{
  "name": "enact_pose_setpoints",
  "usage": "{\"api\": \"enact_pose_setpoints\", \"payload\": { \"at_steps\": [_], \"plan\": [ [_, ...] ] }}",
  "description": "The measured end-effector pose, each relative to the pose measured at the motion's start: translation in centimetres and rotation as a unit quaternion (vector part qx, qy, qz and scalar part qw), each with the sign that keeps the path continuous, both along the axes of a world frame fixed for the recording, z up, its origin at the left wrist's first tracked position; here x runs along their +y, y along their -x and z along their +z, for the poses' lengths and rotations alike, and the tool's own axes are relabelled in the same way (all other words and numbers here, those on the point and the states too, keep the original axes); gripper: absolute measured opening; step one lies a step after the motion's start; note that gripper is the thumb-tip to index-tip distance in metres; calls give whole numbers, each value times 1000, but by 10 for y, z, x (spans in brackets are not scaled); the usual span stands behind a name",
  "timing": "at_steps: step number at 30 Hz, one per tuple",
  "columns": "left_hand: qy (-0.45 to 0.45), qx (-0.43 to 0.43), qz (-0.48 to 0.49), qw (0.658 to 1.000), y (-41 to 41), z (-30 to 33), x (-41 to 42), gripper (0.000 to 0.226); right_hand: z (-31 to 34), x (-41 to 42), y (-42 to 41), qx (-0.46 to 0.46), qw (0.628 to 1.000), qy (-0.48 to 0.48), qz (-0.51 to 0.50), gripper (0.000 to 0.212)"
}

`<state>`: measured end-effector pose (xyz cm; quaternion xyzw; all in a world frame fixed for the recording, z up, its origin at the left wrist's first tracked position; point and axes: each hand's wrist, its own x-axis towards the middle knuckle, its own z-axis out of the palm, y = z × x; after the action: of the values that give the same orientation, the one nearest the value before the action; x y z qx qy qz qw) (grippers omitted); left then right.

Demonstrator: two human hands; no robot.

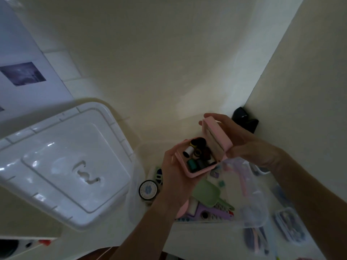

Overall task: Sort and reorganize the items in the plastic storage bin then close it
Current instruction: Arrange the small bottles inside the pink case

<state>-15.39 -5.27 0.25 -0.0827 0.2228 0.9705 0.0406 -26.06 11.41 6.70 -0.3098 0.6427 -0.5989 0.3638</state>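
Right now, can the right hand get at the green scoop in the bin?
Probably not: the right hand holds the pink sewing box lid open, and the box hangs over the green scoop. It would have to let go.

A dark object point(245, 119) sits in the wall corner. A white panel point(28, 76) bearing a dark rectangular picture point(22, 73) stands at upper left.

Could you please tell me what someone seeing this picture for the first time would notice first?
Probably the small pink case held open at the centre, with thread spools inside: the left hand cups its base and the right hand holds its lid up. Next, the big white bin lid lying at the left. Below the hands sits the clear storage bin, crowded with a green scoop and other small items.
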Motion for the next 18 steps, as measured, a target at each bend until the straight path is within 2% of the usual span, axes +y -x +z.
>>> {"api": "enact_pose_setpoints", "payload": {
  "at_steps": [3,6,8,10,11,13,15,18],
  "plan": [
    [48,7,-3,999,-3,5,2,56,-8,2,0,-26,999,35,-9,99],
    [124,40,2,991,-7,10,8,38,-14,6,2,-36,998,52,-10,102],
    [186,12,27,982,-10,1,11,24,-16,8,2,-56,997,58,-5,103],
    [245,-33,35,968,-7,-14,11,37,-19,11,5,-55,997,56,-1,105],
    [242,-37,9,970,-6,-19,9,42,-21,11,6,-54,997,55,-5,101],
    [234,-84,-21,968,-4,-25,7,41,-28,12,9,-65,995,59,-37,83],
    [277,-118,-7,954,-1,-37,5,32,-36,12,11,-62,993,50,-89,57],
    [325,-103,35,939,-2,-54,2,16,-50,10,7,-30,987,18,-158,33]
  ]
}}
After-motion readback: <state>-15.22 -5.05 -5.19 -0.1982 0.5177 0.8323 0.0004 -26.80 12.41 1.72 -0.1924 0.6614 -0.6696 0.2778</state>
